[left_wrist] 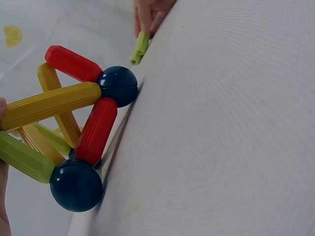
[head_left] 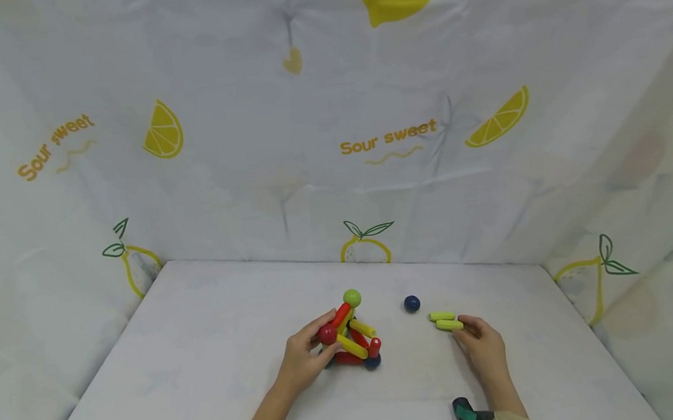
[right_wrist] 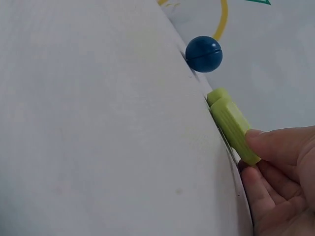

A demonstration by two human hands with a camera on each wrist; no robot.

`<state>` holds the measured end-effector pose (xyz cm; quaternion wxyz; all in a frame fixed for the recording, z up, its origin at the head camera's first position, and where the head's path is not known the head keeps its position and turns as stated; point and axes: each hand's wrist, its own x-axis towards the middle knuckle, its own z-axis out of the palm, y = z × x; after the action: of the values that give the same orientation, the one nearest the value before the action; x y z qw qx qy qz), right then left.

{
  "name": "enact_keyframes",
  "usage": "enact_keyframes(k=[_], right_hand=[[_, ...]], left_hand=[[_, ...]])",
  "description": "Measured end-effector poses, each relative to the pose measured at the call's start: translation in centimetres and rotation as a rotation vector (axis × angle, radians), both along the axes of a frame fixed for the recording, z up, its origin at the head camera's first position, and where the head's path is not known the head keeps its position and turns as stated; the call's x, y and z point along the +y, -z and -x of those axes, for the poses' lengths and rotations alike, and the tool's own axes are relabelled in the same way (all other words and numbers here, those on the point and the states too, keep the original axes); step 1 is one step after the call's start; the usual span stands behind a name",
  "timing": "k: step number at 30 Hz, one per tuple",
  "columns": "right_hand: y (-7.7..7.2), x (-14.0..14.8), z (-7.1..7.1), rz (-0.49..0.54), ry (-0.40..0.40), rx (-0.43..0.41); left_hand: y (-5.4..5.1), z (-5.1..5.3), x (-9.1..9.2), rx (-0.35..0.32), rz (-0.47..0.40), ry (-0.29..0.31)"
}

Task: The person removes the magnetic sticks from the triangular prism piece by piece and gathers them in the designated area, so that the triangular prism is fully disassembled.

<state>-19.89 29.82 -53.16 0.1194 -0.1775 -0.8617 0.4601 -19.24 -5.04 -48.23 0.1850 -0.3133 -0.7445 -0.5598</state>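
A structure of red, yellow and green rods joined by balls stands on the table, with a light green ball [head_left: 352, 298] on top and a dark red ball [head_left: 328, 333] at the left. My left hand [head_left: 302, 360] grips it at the dark red ball. In the left wrist view a yellow rod [left_wrist: 54, 104] and a red rod [left_wrist: 97, 130] meet at a dark blue ball [left_wrist: 118, 86]. My right hand [head_left: 485, 350] pinches the end of a light green rod [head_left: 449, 325]; a second green rod [head_left: 442, 316] lies beside it.
A loose dark blue ball [head_left: 412, 303] rests on the white table [head_left: 205, 352], between the structure and the green rods. Behind the table's back edge hangs a white cloth [head_left: 236, 145] printed with lemons.
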Motion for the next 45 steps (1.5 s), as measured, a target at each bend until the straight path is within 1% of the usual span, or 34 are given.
enact_keyframes(k=[3,6,9,11,13,17,21,24,26,28,31,33,35,37,40,45], right_hand=[[0.0,-0.1,0.1,0.029,-0.010,0.019],[-0.2,-0.2,0.0,0.036,-0.018,0.018],[-0.5,-0.2,-0.2,0.038,-0.007,0.008],[-0.8,-0.3,-0.4,0.035,0.001,0.012],[-1.3,-0.6,-0.7,0.040,0.007,0.035],[-2.6,-1.7,-1.1,0.038,-0.019,0.089],[-3.6,-3.1,-1.2,0.051,-0.076,0.124],[-3.8,-4.6,-1.2,0.104,-0.168,0.170],[-3.9,-5.8,-1.4,0.156,-0.259,0.189],[-3.8,-7.3,-1.6,0.220,-0.359,0.191],[-3.8,-9.3,-1.9,0.302,-0.461,0.135],[-3.8,-10.5,-2.1,0.340,-0.493,0.088],[-4.0,-11.4,-2.3,0.357,-0.498,0.054],[-4.1,-12.2,-2.5,0.348,-0.495,0.041],[-4.2,-12.9,-2.6,0.316,-0.466,0.042],[-4.6,-13.7,-2.5,0.241,-0.405,0.043]], left_hand=[[1.0,0.5,0.0,0.013,0.012,-0.017],[2.1,1.1,0.0,-0.003,0.026,-0.029],[2.7,1.5,-0.2,-0.027,0.020,-0.021],[2.9,1.5,-0.2,-0.021,0.014,-0.014],[2.9,1.5,-0.3,-0.025,0.010,-0.010],[2.9,1.5,-0.3,-0.031,0.007,-0.004],[2.9,1.4,-0.3,-0.045,-0.001,-0.001],[2.9,1.4,-0.2,-0.046,-0.002,-0.008],[2.9,1.3,-0.1,-0.041,-0.004,-0.014],[2.5,1.1,0.0,-0.034,-0.006,-0.018],[1.5,0.7,0.1,-0.027,-0.011,-0.016],[0.8,0.3,0.1,-0.027,-0.008,-0.015],[0.1,0.0,0.0,-0.025,-0.002,-0.014],[-0.3,-0.1,0.0,-0.021,0.003,-0.017],[-0.4,-0.2,0.0,-0.004,0.011,-0.025],[-0.5,-0.1,0.0,0.015,0.014,-0.027]])
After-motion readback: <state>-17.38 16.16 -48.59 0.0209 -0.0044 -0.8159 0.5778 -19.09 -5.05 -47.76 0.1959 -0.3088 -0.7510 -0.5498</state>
